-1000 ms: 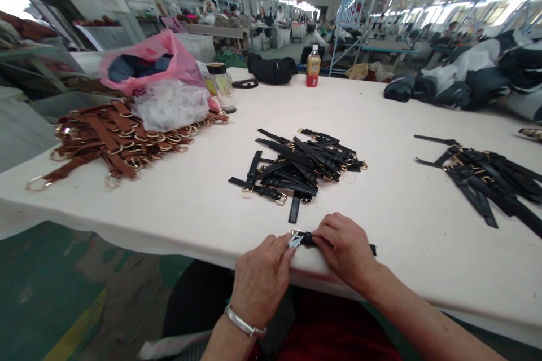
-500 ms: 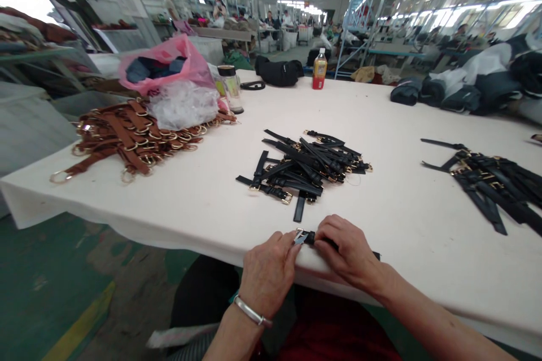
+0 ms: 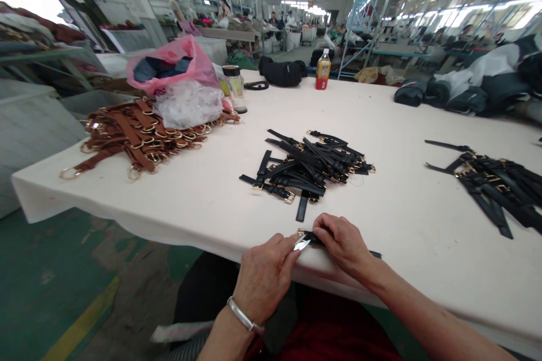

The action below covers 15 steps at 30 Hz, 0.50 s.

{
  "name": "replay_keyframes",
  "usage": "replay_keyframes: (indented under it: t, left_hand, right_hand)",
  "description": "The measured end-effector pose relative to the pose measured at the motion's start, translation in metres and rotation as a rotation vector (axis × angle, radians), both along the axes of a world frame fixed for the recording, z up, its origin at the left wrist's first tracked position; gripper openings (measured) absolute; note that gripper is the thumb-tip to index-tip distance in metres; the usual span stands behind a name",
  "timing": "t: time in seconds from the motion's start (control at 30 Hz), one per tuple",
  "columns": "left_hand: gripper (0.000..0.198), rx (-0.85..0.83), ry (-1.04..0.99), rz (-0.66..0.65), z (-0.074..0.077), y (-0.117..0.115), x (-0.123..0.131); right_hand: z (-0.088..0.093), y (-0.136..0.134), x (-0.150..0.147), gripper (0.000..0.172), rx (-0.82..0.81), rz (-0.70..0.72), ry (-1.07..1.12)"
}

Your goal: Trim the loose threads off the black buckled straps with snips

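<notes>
My left hand [image 3: 265, 274] is closed on a small pair of metal snips [image 3: 302, 245], whose blades point at the buckle end of a black strap [image 3: 314, 237] lying at the near edge of the white table [image 3: 203, 203]. My right hand [image 3: 345, 243] is closed over that strap and presses it onto the table, hiding most of it; its tail [image 3: 375, 255] shows past my wrist. A pile of black straps with gold buckles [image 3: 307, 168] lies just beyond my hands.
A second pile of black straps [image 3: 495, 183] lies at the right. Brown straps with gold rings [image 3: 135, 135], a pink bag [image 3: 171, 65], a jar [image 3: 235, 87], a black pouch [image 3: 283, 72] and a bottle [image 3: 323, 69] stand further back. Dark fabric rolls [image 3: 457, 96] lie far right. People work at distant tables.
The view has shifted slightly, so everything on the table sits a little further right in frame. My hands stay at the strap; the snips' blades now show more clearly by the buckle.
</notes>
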<state>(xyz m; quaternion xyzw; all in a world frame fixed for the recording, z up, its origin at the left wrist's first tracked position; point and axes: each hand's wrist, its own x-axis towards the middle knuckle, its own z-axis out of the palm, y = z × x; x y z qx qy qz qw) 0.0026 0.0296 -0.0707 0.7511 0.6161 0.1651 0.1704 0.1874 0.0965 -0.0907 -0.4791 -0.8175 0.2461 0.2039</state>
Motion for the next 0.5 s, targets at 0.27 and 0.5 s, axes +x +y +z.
replay_keyframes:
  t: [0.27,0.5]
  left_hand:
    - [0.030,0.001,0.092,-0.059,-0.0013,0.0041,0.0040]
    - [0.030,-0.021,0.083,-0.043,-0.0022,0.0013,0.0042]
  right_hand:
    - [-0.0031,0.0026,0.0011,0.016,0.000,0.021,0.044]
    - [-0.0046,0.0023,0.0016,0.017,0.018,0.074,0.092]
